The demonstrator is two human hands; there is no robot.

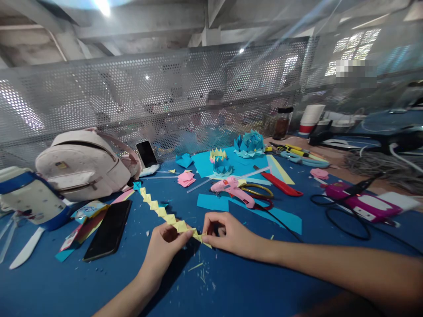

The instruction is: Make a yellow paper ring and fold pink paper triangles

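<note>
A zigzag yellow folded-paper strip (161,211) slants across the blue table, its far end near the backpack. My left hand (168,242) pinches it between thumb and fingers close to its near end. My right hand (221,231) is closed on that near end, thumb against fingertip, just right of the left hand. Beyond the right hand lie blue paper pieces (213,203) and a pink glue gun (233,189) with scissors (257,191) beside it. Small paper scraps (195,267) are scattered below my hands.
At left are a pink backpack (86,163), a bottle (31,198) and a black phone (108,231). Behind stand blue folded-paper pieces (250,143) and a small yellow-topped paper ring (218,163). A red-handled cutter (280,182) and a magenta device with cables (363,204) lie right.
</note>
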